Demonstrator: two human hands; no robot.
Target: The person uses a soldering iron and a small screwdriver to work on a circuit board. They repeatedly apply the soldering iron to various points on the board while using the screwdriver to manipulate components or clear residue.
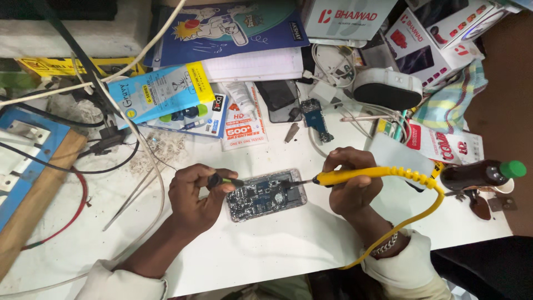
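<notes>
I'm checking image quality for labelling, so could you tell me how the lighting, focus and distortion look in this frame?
Head view: even, bright light on the white table, soft shadows under both hands; left hand, right hand and the opened phone are sharp; mild glare on the glossy packets; wide-angle lens bends the edges; the lower right corner falls dark.

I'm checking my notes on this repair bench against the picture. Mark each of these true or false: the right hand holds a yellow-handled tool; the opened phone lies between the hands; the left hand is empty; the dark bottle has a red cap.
1. The right hand holds a yellow-handled tool. True.
2. The opened phone lies between the hands. True.
3. The left hand is empty. False: it grips a small black-handled tool pointed at the phone.
4. The dark bottle has a red cap. False: its cap is green.
</notes>
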